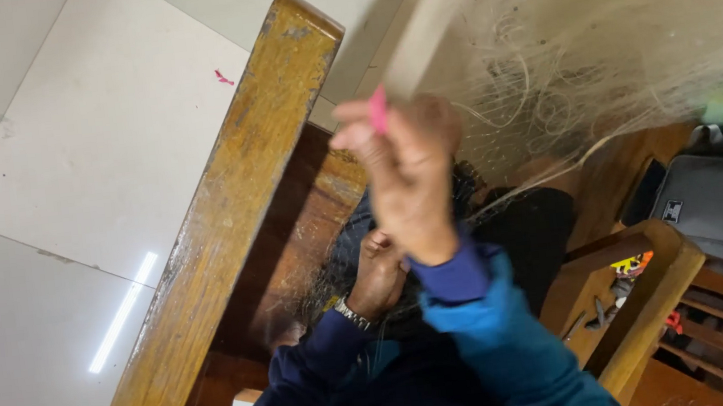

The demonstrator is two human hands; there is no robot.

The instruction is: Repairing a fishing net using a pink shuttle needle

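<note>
Pink tool [378,109]: small, flat, slender; pinched upright at the fingertips, only its upper end visible; blurred.
Fishing net [621,32]: fine pale mesh with looped cords; bunched, draped across upper right, trailing down toward the lap.

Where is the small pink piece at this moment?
In the head view, the small pink piece sits just above centre, at the fingertips of the raised right hand, beside the pale fishing net and right of the wooden beam.

Right hand [408,176] raised, pinching a pink tool [378,109] — pale net [595,44] beside it.
</note>
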